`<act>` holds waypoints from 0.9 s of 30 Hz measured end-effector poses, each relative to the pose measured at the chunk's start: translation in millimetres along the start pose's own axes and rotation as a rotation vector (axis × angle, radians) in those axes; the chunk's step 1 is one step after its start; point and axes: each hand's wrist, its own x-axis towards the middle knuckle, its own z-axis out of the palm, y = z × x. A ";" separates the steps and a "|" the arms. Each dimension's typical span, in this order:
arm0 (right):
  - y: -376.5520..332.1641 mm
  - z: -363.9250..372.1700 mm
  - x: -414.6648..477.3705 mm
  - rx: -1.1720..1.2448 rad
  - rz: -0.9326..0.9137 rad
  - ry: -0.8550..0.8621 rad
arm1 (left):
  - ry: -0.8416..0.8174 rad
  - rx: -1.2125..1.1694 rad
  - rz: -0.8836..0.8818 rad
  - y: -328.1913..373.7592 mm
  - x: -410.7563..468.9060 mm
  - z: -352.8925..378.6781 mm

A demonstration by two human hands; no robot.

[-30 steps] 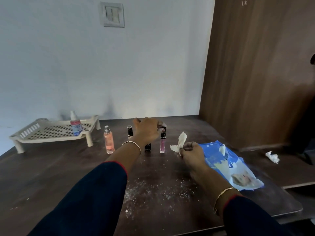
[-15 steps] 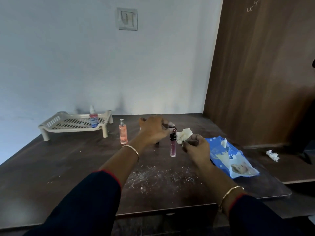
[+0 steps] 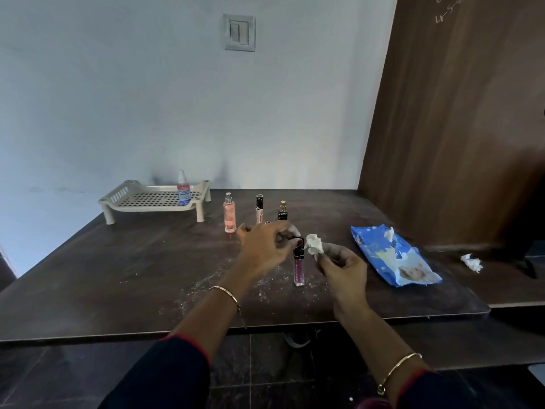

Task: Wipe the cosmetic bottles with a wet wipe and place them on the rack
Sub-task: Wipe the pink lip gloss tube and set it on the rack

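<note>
My left hand (image 3: 265,246) pinches the black cap of a slim pink lip-gloss tube (image 3: 298,267), holding it upright above the dark table (image 3: 118,276). Just right of the cap, my right hand (image 3: 342,264) grips a crumpled white wet wipe (image 3: 315,245). Further back stand a peach spray bottle (image 3: 229,214), a beige tube with a black cap (image 3: 259,209) and a small dark bottle (image 3: 282,211). At the back left, the cream perforated rack (image 3: 141,199) carries a small blue-labelled spray bottle (image 3: 183,192).
A blue wet-wipe pack (image 3: 392,255) lies to the right, a wipe poking out of it. A used crumpled wipe (image 3: 472,262) rests on the lower ledge further right. White powder is scattered over the table's middle. A brown wooden panel (image 3: 457,128) rises on the right.
My left hand lifted the pink tube out of the row and brought it towards me. My right hand raised the wipe up next to the tube's cap. The camera tilted upward.
</note>
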 end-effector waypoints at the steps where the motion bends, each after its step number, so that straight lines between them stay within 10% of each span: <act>1: 1.6 -0.6 -0.8 0.013 0.004 0.009 | -0.002 -0.011 -0.002 0.0 -1.7 0.1; 13: 3.4 10.5 4.2 -0.215 -0.284 -0.012 | -0.036 0.113 0.044 9.5 -9.9 -2.7; 19: 28.3 -7.8 4.8 -0.478 -0.138 -0.110 | -0.068 0.122 0.060 10.1 -9.4 -6.5; 27: 1.2 6.6 11.4 -0.279 -0.264 -0.032 | -0.139 0.133 0.075 9.0 -3.3 -10.7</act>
